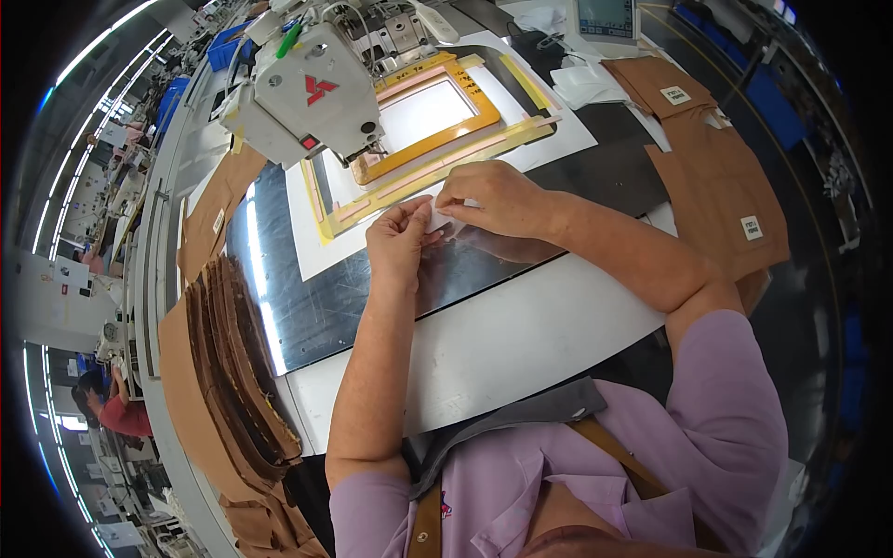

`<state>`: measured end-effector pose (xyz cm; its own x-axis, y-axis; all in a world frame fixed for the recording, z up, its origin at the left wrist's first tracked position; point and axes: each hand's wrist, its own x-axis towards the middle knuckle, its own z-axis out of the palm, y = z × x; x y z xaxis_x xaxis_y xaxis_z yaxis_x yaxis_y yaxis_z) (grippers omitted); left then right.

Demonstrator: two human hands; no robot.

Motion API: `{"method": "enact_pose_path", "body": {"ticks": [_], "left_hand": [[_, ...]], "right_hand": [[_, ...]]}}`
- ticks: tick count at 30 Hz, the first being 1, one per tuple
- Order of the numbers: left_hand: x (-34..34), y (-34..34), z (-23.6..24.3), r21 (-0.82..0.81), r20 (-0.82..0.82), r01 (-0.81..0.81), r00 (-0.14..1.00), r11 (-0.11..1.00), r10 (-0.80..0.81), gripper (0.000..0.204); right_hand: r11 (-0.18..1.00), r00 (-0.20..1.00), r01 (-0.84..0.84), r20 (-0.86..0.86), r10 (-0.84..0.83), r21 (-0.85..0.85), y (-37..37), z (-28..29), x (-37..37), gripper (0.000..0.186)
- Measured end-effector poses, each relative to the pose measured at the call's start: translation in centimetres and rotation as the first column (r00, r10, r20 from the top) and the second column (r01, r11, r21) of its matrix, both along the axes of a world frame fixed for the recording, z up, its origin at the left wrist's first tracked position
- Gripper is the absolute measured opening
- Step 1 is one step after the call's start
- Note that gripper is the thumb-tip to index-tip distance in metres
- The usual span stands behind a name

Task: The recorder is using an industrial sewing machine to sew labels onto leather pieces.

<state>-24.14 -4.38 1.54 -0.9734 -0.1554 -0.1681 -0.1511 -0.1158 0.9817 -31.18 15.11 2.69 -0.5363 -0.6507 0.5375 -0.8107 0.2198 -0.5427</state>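
Note:
My left hand (398, 244) and my right hand (488, 197) meet over a dark polished metal plate (321, 316), their fingers closed on a small white piece (439, 216), perhaps paper or a label. Just beyond them lies a clamp frame (330, 216) edged with yellow and pink strips on a white sheet (313, 260). An orange template frame (478, 110) sits inside it. The white head of a sewing machine (288, 93) stands over the left part of these frames, above and left of my fingers.
Brown fabric panels (716, 186) lie at the right, more (214, 200) at the left, with a thick brown stack (233, 372) nearer me. A control screen (603, 19) and blue bin (225, 46) stand behind. Another person (126, 414) is at far left.

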Motion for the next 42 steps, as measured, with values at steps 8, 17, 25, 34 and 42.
{"method": "enact_pose_path", "body": {"ticks": [8,17,25,34,42], "left_hand": [[-0.8,-1.4,1.2,-0.122,-0.115,0.069,0.99,0.99,-0.083,0.017],[-3.7,-4.1,-0.8,-0.513,-0.324,-0.302,0.935,0.804,0.144,0.012],[-3.2,-3.5,-0.1,-0.441,-0.282,-0.235,0.952,0.866,0.115,0.014],[-2.1,-1.3,0.1,-0.44,-0.371,-0.243,0.926,0.864,0.071,0.015],[-2.9,-2.9,-2.6,-0.35,-0.267,-0.27,0.947,0.897,0.181,0.015]], "right_hand": [[0.972,0.99,-0.065,0.14,0.033,0.225,-0.4,1.0,-1.9,0.026],[0.919,0.933,0.231,0.194,-0.302,0.321,3.8,0.5,-7.1,0.028],[0.966,0.905,0.158,0.361,-0.224,0.203,6.1,1.1,-7.7,0.025],[0.99,0.82,0.14,0.557,-0.131,0.026,10.9,1.3,-8.7,0.03],[0.688,0.673,0.726,0.193,-0.714,0.015,23.2,-1.0,-15.6,0.03]]}}
